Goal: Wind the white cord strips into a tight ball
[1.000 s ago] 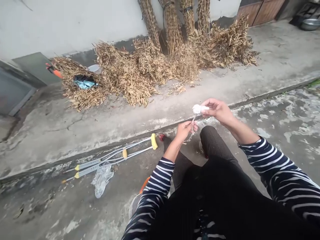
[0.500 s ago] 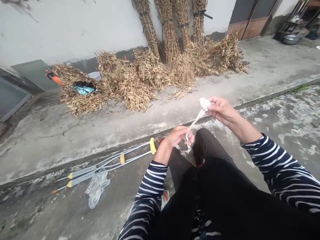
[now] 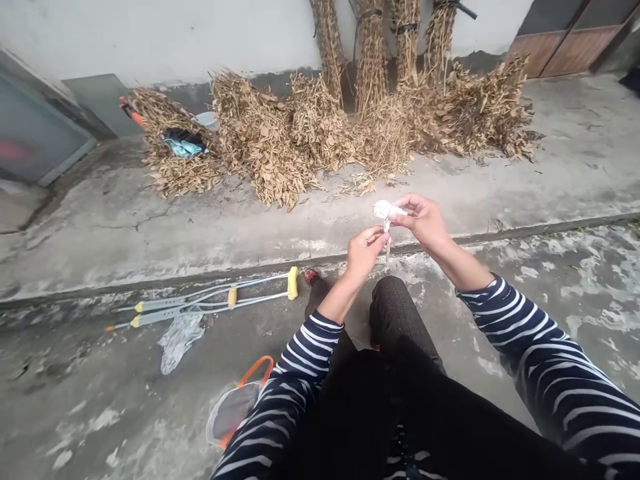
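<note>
My right hand [image 3: 423,219] pinches a small white wad of cloth or string [image 3: 384,211] in front of me, above my knees. A thin white strand [image 3: 387,241] hangs from the wad. My left hand [image 3: 364,251] sits just below and left of it, fingers closed on that strand. Both arms wear dark sleeves with white stripes. My legs in black trousers stretch forward over the concrete ground.
A pair of metal crutches with yellow grips [image 3: 210,301] lies on the ground to my left, beside a crumpled clear plastic bag [image 3: 177,338]. A bag with an orange rim [image 3: 235,407] sits near my left elbow. Dried plant bundles [image 3: 310,133] are heaped against the far wall.
My hands have come closer together: the left one rose toward the white wad and the strand between them is shorter. The camera view has shifted, so the crutches appear further right.
</note>
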`<state>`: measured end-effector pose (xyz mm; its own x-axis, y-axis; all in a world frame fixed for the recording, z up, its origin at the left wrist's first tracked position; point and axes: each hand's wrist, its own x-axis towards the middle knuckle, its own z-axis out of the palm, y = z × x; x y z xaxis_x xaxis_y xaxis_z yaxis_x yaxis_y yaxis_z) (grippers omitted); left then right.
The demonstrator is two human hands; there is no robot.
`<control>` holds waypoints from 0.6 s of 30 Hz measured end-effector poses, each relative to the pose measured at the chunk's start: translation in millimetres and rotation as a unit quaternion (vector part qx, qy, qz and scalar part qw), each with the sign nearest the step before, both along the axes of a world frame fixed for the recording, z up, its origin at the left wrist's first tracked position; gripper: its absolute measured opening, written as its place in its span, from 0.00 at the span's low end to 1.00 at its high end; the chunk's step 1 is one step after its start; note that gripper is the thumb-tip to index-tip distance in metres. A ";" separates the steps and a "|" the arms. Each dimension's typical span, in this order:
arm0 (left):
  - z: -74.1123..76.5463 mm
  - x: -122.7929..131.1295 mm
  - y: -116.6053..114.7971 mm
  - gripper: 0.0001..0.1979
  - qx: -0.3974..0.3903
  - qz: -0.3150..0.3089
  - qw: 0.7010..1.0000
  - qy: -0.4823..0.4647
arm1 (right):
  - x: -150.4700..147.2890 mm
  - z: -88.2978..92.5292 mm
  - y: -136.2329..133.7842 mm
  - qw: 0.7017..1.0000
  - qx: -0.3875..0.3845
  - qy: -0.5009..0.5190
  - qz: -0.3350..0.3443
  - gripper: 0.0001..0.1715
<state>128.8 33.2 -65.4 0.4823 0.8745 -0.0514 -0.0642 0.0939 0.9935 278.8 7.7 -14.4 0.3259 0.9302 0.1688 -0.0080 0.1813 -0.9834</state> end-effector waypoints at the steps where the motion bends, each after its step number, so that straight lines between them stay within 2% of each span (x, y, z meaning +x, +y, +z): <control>1: -1.9 4.5 0.9 0.11 -0.012 0.008 1.000 -0.001 | 5.2 -3.1 5.1 1.000 0.005 -0.011 -0.003 0.29; 4: -3.4 13.3 5.3 0.08 0.001 0.050 0.998 0.029 | 20.9 -8.9 16.9 0.999 0.013 -0.031 -0.007 0.27; 8: 7.8 22.8 15.4 0.06 0.067 0.103 0.990 0.068 | 33.7 -5.7 28.5 0.999 0.023 -0.045 0.007 0.24; 13: 20.0 32.6 18.3 0.11 -0.037 0.048 0.998 -0.028 | 36.4 11.0 44.1 0.995 0.056 -0.071 0.035 0.20; 15: 18.0 31.0 12.7 0.11 -0.032 0.053 0.997 -0.035 | 37.8 17.4 51.3 0.992 0.078 -0.098 0.035 0.18; 18: 6.6 18.0 -3.3 0.10 -0.003 0.082 0.997 -0.001 | 42.1 19.9 62.0 0.984 0.111 -0.136 0.019 0.17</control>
<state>146.8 29.9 -58.8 0.3330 0.9412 -0.0566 -0.0802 0.0881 0.9929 320.9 69.8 5.5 0.2057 0.8711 0.4460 0.2384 0.3974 -0.8861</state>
